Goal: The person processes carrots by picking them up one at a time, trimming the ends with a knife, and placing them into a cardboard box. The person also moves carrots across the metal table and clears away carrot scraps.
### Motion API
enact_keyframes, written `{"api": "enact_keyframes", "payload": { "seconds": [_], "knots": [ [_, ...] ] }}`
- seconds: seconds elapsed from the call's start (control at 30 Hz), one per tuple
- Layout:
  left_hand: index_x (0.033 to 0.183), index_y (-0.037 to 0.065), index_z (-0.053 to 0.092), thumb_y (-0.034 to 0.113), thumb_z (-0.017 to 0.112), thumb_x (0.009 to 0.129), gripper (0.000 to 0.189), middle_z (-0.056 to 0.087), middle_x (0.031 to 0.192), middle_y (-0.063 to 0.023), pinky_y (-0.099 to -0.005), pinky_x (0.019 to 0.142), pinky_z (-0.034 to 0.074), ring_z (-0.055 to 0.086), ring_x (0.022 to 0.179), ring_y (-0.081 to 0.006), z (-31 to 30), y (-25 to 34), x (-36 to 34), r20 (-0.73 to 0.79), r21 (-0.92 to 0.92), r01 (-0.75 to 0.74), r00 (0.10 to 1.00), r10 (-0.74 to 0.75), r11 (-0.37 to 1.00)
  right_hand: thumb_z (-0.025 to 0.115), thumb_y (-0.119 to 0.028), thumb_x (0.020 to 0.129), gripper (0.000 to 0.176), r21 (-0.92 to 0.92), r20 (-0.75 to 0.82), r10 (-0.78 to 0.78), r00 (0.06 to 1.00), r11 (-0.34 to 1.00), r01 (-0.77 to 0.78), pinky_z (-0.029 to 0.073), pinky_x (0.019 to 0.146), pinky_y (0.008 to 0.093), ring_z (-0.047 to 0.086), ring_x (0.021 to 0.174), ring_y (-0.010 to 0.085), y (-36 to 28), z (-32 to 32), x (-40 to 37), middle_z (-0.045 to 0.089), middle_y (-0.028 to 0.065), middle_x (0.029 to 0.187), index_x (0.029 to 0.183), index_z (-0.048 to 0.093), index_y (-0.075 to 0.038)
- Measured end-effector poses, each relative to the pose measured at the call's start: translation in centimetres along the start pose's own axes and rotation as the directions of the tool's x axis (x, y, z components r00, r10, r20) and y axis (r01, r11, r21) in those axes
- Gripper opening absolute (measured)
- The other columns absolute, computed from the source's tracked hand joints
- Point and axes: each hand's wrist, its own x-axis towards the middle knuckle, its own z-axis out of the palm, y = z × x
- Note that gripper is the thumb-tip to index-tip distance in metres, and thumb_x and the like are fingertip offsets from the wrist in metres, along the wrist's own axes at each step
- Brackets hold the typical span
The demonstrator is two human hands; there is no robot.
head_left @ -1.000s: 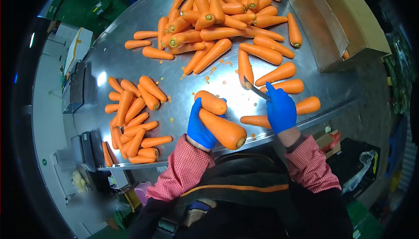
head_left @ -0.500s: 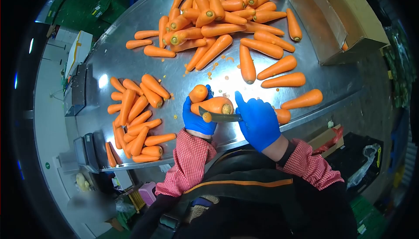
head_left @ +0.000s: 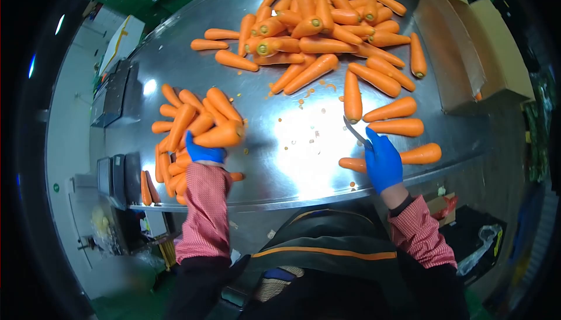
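My left hand [head_left: 205, 153], in a blue glove, is over the smaller carrot pile [head_left: 186, 120] on the left. Its fingers are mostly hidden behind a thick carrot [head_left: 221, 135], which it grips with the stem end to the right. My right hand [head_left: 384, 162], also gloved in blue, is closed round a small knife [head_left: 356, 132]. The dark, curved blade points up and left, its tip near the end of an upright carrot [head_left: 352, 98]. Beside that hand lie a carrot [head_left: 422, 154] on the right and another carrot [head_left: 352, 164] on the left, partly covered by the glove.
A large carrot heap [head_left: 315, 28] covers the far part of the metal table [head_left: 263, 168]. Small carrot trimmings [head_left: 312, 134] are scattered mid-table. An open cardboard box [head_left: 461, 57] stands at the right edge. Dark grey equipment [head_left: 111, 181] sits along the left edge.
My left hand has moved left, from mid-table to the smaller pile, carrying carrot. My right hand has shifted right with the knife, towards the loose carrots. The view has shifted somewhat.
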Motion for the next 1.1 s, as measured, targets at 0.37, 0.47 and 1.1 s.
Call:
{"api": "enact_keyframes", "payload": {
  "seconds": [0.37, 0.47, 1.1],
  "knots": [
    [0.13, 0.007, 0.046, 0.015, 0.059, 0.088, 0.045, 0.054, 0.122, -0.0082, -0.0331, 0.099, 0.039, 0.051, 0.113, -0.0204, 3.6, -8.6, 4.0, -0.009, -0.04, 0.102, 0.995, -0.102, 0.994, 0.061, -0.012, 0.084, 0.037, -0.008, 0.045, -0.064, 0.997, 0.998, 0.065, 0.049, 0.068, 0.0414, 0.061, 0.079, 0.0321, 0.1, -0.4, -0.1, 0.059, 0.0151, 0.088, 0.121, 0.057, -0.005],
    [0.136, 0.007, 0.044, 0.004, 0.067, 0.082, 0.058, 0.052, 0.132, -0.0095, -0.035, 0.108, 0.032, 0.046, 0.125, -0.0228, 15.4, -9.4, -3.1, 0.598, 0.066, -0.309, 0.774, 0.21, 0.949, 0.062, -0.012, 0.083, 0.034, -0.007, 0.026, -0.057, 0.998, 0.998, 0.057, 0.049, 0.066, 0.042, 0.061, 0.077, 0.0325, 0.6, -0.8, -0.2, 0.058, 0.0147, 0.084, 0.117, 0.059, -0.007],
    [0.132, -0.001, 0.035, 0.052, 0.059, 0.086, 0.075, 0.049, 0.126, -0.0227, -0.0529, 0.102, 0.041, 0.048, 0.121, -0.039, 16.0, -1.8, -7.7, 0.774, -0.421, 0.859, 0.508, -0.378, 0.291, 0.058, -0.006, 0.084, 0.03, 0.132, -0.092, -0.041, 0.995, 0.99, 0.054, 0.049, 0.07, 0.0372, 0.061, 0.078, 0.0302, 0.1, -5.3, -1.1, 0.059, 0.0142, 0.086, 0.114, 0.059, -0.002]
  ]
}}
